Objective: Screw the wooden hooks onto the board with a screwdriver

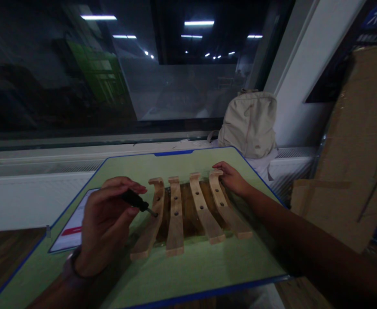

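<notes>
A wooden rack (188, 210) of several curved slats on a darker board lies on a green mat (188, 274). My left hand (106, 223) is closed on a small black screwdriver (137, 201), its tip against the side of the leftmost slat (153, 214). My right hand (232, 178) rests on the far end of the rightmost slat (222, 201), fingers curled over its top and pressing on it.
A white sheet with a red mark (72, 227) lies on the mat's left part. A beige backpack (249, 122) sits on the sill behind. Large cardboard (352, 163) leans at the right. A dark window fills the back.
</notes>
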A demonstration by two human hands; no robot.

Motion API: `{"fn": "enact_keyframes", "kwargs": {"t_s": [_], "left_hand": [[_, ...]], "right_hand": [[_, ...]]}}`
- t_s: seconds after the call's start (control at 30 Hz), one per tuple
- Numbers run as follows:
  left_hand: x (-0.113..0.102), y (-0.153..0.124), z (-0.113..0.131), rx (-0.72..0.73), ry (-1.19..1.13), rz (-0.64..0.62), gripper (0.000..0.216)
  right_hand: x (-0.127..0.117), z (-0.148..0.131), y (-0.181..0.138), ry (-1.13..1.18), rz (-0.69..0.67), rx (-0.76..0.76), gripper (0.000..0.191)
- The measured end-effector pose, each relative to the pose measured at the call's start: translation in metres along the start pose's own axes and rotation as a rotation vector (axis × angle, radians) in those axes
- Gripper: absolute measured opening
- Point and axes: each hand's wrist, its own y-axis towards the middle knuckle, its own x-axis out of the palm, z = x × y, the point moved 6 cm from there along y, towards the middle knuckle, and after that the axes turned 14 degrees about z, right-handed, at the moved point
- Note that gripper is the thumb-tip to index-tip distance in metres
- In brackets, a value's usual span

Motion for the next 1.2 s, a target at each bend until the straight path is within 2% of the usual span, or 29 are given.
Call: {"fn": "enact_keyframes", "kwargs": {"t_s": [0.07, 0.17, 0.3, 0.4, 0.53, 0.6, 0.73, 0.83, 1.0, 1.2], "left_hand": [[-0.004, 0.002, -0.001, 0.011, 0.056, 0.041, 0.045], [-0.009, 0.0, -0.003, -0.051, 0.152, 0.104, 0.04], [-0.004, -0.007, -0.001, -0.089, 0.139, 0.064, 0.048], [-0.001, -0.008, -0.002, -0.111, 0.102, 0.052, 0.043], [0.0, -0.002, 0.003, 0.026, 0.02, 0.008, 0.039], [-0.004, 0.001, 0.003, 0.07, 0.047, 0.041, 0.042], [-0.012, -0.003, -0.004, -0.028, 0.181, 0.175, 0.036], [-0.009, -0.01, -0.003, -0.072, 0.205, 0.171, 0.04], [-0.008, -0.011, -0.003, -0.101, 0.164, 0.152, 0.024], [-0.006, -0.005, 0.001, 0.105, 0.144, 0.081, 0.038]], "right_hand": [[0.0, 0.0, 0.0, -0.004, -0.001, 0.0, 0.02], [0.0, -0.001, 0.0, -0.006, -0.007, -0.002, 0.021], [0.001, 0.0, 0.001, -0.007, -0.006, -0.013, 0.02], [0.0, 0.001, 0.002, -0.013, 0.0, -0.016, 0.02], [0.001, 0.002, 0.002, -0.022, -0.001, -0.014, 0.019], [0.001, 0.001, 0.001, -0.026, 0.0, -0.011, 0.018], [0.001, -0.001, 0.0, -0.033, -0.001, -0.003, 0.018], [0.0, -0.005, -0.002, -0.047, -0.009, -0.004, 0.021], [0.0, -0.01, -0.003, -0.049, -0.004, -0.009, 0.019], [0.0, -0.01, -0.003, -0.044, -0.006, 0.001, 0.018]]}}
